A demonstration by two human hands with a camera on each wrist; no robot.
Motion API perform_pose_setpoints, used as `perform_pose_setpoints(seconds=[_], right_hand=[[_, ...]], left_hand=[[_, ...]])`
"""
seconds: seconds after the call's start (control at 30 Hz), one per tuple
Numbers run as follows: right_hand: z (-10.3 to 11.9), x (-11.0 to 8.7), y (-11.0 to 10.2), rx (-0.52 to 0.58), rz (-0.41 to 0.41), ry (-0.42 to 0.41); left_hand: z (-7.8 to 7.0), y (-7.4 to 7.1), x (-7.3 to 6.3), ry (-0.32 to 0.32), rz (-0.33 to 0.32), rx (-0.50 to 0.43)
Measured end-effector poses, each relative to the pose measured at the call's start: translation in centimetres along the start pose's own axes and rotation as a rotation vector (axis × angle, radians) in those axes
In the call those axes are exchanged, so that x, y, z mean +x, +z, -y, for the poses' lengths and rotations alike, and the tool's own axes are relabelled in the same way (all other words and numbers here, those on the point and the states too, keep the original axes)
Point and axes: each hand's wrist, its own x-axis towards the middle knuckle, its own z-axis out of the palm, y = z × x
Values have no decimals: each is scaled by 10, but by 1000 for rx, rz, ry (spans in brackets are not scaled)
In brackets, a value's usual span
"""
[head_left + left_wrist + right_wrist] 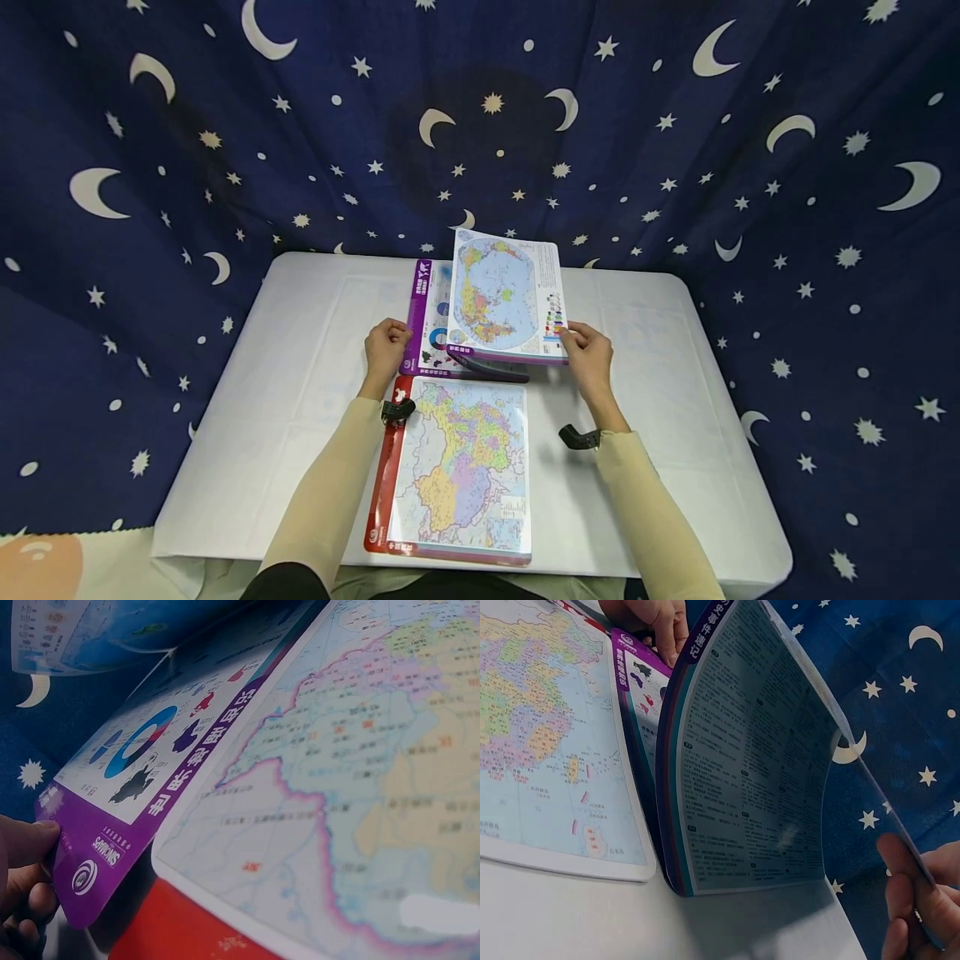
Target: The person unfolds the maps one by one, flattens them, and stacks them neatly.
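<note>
My left hand pinches the left edge of a purple-bordered chart on the table. At the right, my right hand grips the edge of a world map sheet, between thumb and fingers. This sheet is lifted over the purple-bordered chart and covers much of it. In the right wrist view the sheet's underside is bowed and printed with dense small text. Nearer my body lies a red-bordered map with coloured regions, flat on the table; its top edge is close to the chart.
A white cloth covers the table. Dark blue curtains with moons and stars hang behind it and along both sides. Black wrist devices sit at the sleeve ends of both arms.
</note>
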Motion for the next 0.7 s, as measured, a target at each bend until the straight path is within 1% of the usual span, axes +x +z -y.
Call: perform_pose_setpoints(seconds=[0.17,0.4,0.7], right_hand=[[-3,1,-2,-11,-6,-1],[-6,1,-2,-19,-12,1],[-6,0,-2,-11,-9,21]], left_hand=[[2,1,1,8,-3,4],[2,0,1,-3,-6,6],[2,-1,1,-1,-12,-7]])
